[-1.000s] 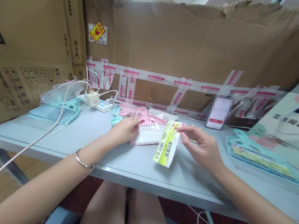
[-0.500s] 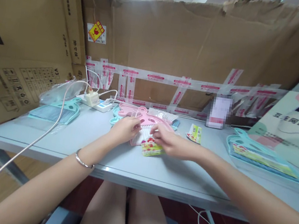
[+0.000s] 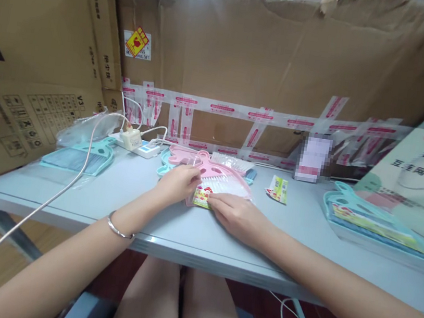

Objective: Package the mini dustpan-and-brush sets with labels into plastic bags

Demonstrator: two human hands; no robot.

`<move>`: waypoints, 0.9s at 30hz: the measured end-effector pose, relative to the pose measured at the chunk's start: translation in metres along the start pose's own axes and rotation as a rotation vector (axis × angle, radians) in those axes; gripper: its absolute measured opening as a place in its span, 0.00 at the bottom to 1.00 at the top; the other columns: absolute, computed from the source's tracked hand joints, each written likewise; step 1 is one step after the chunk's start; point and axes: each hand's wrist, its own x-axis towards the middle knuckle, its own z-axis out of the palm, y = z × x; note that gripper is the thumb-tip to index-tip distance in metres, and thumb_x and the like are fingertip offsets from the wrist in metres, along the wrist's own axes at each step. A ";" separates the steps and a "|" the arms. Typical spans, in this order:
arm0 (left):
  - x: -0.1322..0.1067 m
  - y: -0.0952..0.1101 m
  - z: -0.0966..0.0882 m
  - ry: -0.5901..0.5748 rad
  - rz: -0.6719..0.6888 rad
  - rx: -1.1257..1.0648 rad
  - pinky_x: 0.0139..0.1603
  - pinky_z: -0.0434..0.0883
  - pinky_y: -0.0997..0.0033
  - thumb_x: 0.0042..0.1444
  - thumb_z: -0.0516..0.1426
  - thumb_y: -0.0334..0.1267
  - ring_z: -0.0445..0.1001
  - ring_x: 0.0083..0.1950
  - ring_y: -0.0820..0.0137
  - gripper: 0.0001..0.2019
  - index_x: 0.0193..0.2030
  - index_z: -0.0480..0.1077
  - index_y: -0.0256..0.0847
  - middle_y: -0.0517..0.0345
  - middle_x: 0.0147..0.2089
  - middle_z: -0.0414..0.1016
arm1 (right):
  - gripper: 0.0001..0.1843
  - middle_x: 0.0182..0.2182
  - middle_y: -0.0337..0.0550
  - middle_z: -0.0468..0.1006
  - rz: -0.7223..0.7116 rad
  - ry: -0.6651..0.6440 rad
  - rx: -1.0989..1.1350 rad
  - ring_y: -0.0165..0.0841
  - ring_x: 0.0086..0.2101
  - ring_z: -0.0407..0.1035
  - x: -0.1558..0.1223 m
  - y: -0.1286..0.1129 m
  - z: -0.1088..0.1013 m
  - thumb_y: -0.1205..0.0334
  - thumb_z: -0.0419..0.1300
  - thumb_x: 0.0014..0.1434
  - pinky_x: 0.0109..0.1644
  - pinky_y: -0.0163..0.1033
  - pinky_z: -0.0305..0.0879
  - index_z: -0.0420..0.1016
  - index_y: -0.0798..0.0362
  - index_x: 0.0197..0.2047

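A pink brush-and-dustpan set (image 3: pixel 217 176) with white bristles lies mid-table inside a clear plastic bag. My left hand (image 3: pixel 177 184) is curled, pinching the bag's open edge at the set's left side. My right hand (image 3: pixel 232 215) lies low on the table with its fingers on a yellow-green printed label card (image 3: pixel 201 198), which sits at the bag's near edge under the bristles. Whether the card is inside the bag I cannot tell.
A second label card (image 3: pixel 277 189) lies right of the set. Teal sets sit at left (image 3: pixel 78 157) and bagged at right (image 3: pixel 372 223). A power strip (image 3: pixel 135 144) with cables stands at the back left. Cardboard walls (image 3: pixel 287 69) surround the grey table (image 3: pixel 223 245); a printed box (image 3: pixel 417 182) stands far right.
My right hand brought the label card down from mid-air and to the left, flat against the pink set's bag. My left hand stayed on the bag's edge.
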 end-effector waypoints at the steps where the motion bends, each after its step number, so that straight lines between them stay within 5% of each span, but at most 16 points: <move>1: 0.000 0.000 0.000 0.005 0.001 -0.002 0.37 0.64 0.69 0.57 0.52 0.32 0.70 0.37 0.66 0.06 0.32 0.69 0.38 0.55 0.34 0.72 | 0.17 0.45 0.52 0.77 0.040 -0.044 0.050 0.37 0.45 0.71 -0.004 -0.005 -0.004 0.65 0.46 0.65 0.48 0.44 0.68 0.72 0.59 0.49; 6: -0.001 0.001 0.003 0.055 0.039 0.017 0.38 0.66 0.68 0.57 0.52 0.30 0.70 0.37 0.67 0.07 0.39 0.71 0.39 0.54 0.36 0.73 | 0.24 0.59 0.51 0.66 0.122 -0.318 0.221 0.41 0.59 0.59 -0.003 -0.014 -0.017 0.59 0.45 0.65 0.61 0.55 0.57 0.62 0.57 0.61; 10: 0.000 -0.001 0.006 0.053 0.097 -0.009 0.41 0.66 0.68 0.56 0.51 0.28 0.70 0.40 0.67 0.08 0.36 0.71 0.38 0.54 0.37 0.72 | 0.24 0.60 0.53 0.63 0.052 -0.332 0.240 0.40 0.61 0.56 0.006 -0.008 -0.014 0.60 0.44 0.66 0.62 0.52 0.57 0.61 0.59 0.62; 20: 0.001 -0.004 0.006 0.025 0.080 -0.032 0.40 0.66 0.68 0.56 0.51 0.28 0.70 0.38 0.68 0.09 0.37 0.72 0.39 0.55 0.36 0.72 | 0.16 0.48 0.56 0.76 -0.038 -0.279 -0.074 0.37 0.43 0.75 0.017 0.001 -0.003 0.74 0.52 0.59 0.43 0.41 0.73 0.72 0.59 0.49; 27: 0.003 -0.006 0.010 0.093 0.106 -0.067 0.37 0.65 0.69 0.56 0.52 0.29 0.70 0.36 0.69 0.08 0.35 0.72 0.38 0.55 0.34 0.74 | 0.12 0.37 0.48 0.81 -0.310 0.224 -0.176 0.34 0.39 0.75 0.005 -0.013 -0.018 0.74 0.51 0.60 0.45 0.41 0.72 0.75 0.57 0.37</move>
